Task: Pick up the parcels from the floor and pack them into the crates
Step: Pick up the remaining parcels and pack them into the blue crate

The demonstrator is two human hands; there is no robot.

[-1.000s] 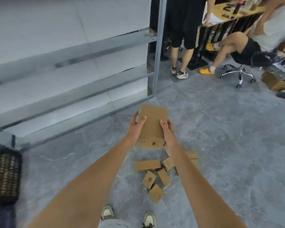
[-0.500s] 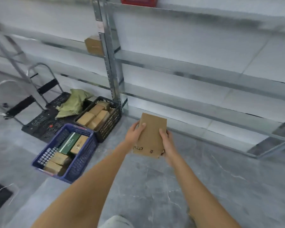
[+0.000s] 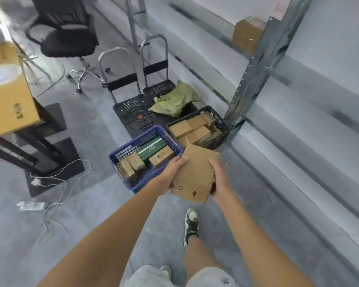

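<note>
I hold a flat brown cardboard parcel (image 3: pixel 195 172) in front of me, my left hand (image 3: pixel 173 172) gripping its left edge and my right hand (image 3: pixel 218 181) gripping its right edge. Just beyond it on the floor stands a blue crate (image 3: pixel 120 156) with several brown parcels and a green box (image 3: pixel 152 149). To its right a black crate (image 3: pixel 222 121) holds several brown parcels. The held parcel hangs above the gap between the two crates' near corners.
Two folding trolleys (image 3: pixel 133 112) and a green sack (image 3: pixel 174 100) lie behind the crates. Metal shelving (image 3: pixel 251 71) runs along the right, with a box (image 3: pixel 247 34) on it. A table with a large carton (image 3: pixel 6 96), an office chair (image 3: pixel 66 32) and floor cables (image 3: pixel 54 189) are left.
I have turned left away from the parcels on the floor and stepped toward the crates, which are now close below the parcel. Both hands keep the same hold.
</note>
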